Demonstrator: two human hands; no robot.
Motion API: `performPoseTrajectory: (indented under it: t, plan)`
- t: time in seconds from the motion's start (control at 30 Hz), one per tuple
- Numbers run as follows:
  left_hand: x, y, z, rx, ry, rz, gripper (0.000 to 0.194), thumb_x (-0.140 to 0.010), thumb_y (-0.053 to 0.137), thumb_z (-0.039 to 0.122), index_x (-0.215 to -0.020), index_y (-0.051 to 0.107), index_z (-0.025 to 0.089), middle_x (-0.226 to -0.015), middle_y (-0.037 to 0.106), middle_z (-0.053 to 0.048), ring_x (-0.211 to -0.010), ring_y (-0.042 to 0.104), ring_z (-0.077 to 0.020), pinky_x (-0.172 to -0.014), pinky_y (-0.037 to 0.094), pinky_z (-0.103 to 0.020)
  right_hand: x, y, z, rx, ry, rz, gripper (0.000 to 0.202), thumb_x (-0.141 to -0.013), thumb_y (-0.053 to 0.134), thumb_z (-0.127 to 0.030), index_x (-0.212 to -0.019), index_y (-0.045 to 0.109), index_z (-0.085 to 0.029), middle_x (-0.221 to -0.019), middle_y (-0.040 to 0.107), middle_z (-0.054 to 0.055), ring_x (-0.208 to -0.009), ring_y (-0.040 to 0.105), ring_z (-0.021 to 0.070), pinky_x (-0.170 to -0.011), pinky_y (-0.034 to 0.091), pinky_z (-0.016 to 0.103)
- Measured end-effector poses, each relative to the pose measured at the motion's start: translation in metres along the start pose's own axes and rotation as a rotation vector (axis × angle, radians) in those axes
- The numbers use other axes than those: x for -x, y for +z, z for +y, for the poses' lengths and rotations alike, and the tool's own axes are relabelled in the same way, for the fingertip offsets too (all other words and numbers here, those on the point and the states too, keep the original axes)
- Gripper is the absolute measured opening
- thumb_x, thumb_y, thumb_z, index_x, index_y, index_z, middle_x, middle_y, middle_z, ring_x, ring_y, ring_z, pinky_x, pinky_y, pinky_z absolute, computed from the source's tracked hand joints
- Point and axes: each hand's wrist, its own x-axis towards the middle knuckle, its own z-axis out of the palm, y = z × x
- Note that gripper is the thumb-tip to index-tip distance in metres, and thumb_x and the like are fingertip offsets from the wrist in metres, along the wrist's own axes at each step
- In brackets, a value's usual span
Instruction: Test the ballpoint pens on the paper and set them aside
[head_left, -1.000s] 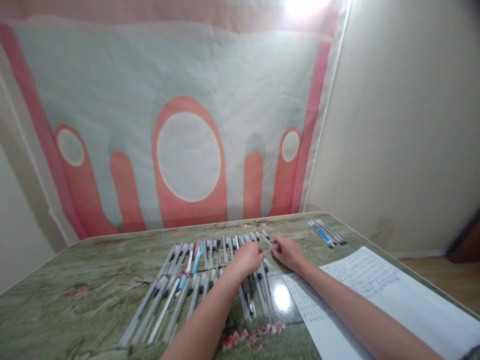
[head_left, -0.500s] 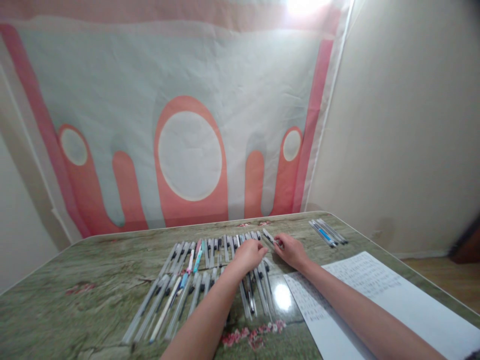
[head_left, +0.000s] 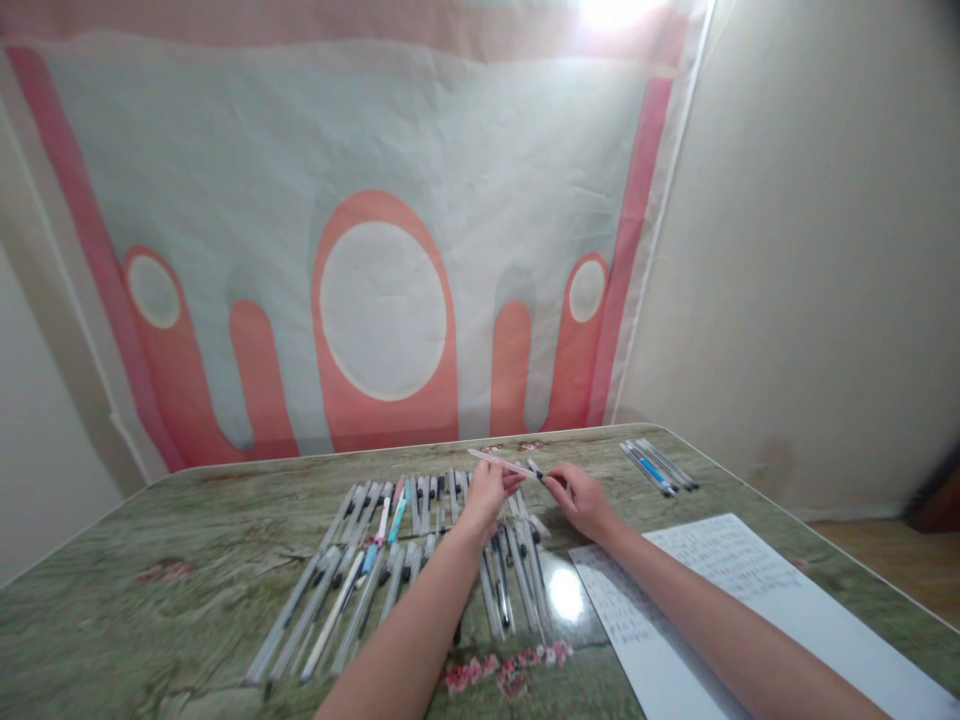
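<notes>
in the head view, here's the left hand [head_left: 489, 496] pinching a slim pale pen [head_left: 501, 460], the pen slanting above the table [head_left: 210, 590], and the right hand [head_left: 583, 502] has its fingertips right by the dark end; whether they pinch it, i can't tell. look below: a far row of clear-barrelled pens [head_left: 453, 492], with a turquoise pen [head_left: 397, 518] among them, and a near row of pens [head_left: 288, 628], partly behind the left forearm. over on the right, a small group of pens [head_left: 651, 468] lies well apart, and the handwritten paper [head_left: 731, 565] sits flat beneath the right forearm.
</notes>
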Motion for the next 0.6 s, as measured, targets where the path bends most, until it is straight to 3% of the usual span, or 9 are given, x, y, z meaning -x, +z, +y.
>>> performPoseTrajectory:
  t: [0.17, 0.37, 0.6]
  plan:
    - [-0.010, -0.010, 0.004, 0.342, -0.029, 0.110, 0.012, -0.077, 0.040, 0.019, -0.076, 0.051, 0.013, -0.071, 0.063, -0.006, -0.064, 0.060, -0.0114, -0.067, 0.046, -0.026, 0.002, 0.014, 0.023, 0.125, 0.237, -0.055, 0.023, -0.075, 0.050, -0.039, -0.083, 0.053, -0.017, -0.076, 0.055, 0.003, -0.064, 0.051, 0.0140, -0.060, 0.038, 0.025]
    - [-0.014, -0.017, 0.000, 0.476, -0.115, 0.240, 0.012, -0.078, 0.041, 0.015, -0.072, 0.051, 0.013, -0.066, 0.060, -0.005, -0.059, 0.058, -0.0099, -0.063, 0.047, -0.024, 0.006, 0.015, 0.028, 0.321, 0.250, -0.124, 0.024, -0.076, 0.049, -0.041, -0.073, 0.055, -0.018, -0.076, 0.057, 0.005, -0.067, 0.053, 0.0150, -0.062, 0.035, 0.025]
    - [-0.017, -0.021, -0.001, 0.506, -0.117, 0.239, 0.015, -0.080, 0.040, 0.013, -0.070, 0.051, 0.013, -0.065, 0.059, -0.005, -0.058, 0.057, -0.0096, -0.060, 0.047, -0.022, 0.003, 0.014, 0.026, 0.437, 0.264, -0.184, 0.028, -0.080, 0.043, -0.041, -0.068, 0.056, -0.019, -0.073, 0.060, 0.006, -0.067, 0.056, 0.0173, -0.059, 0.033, 0.026]
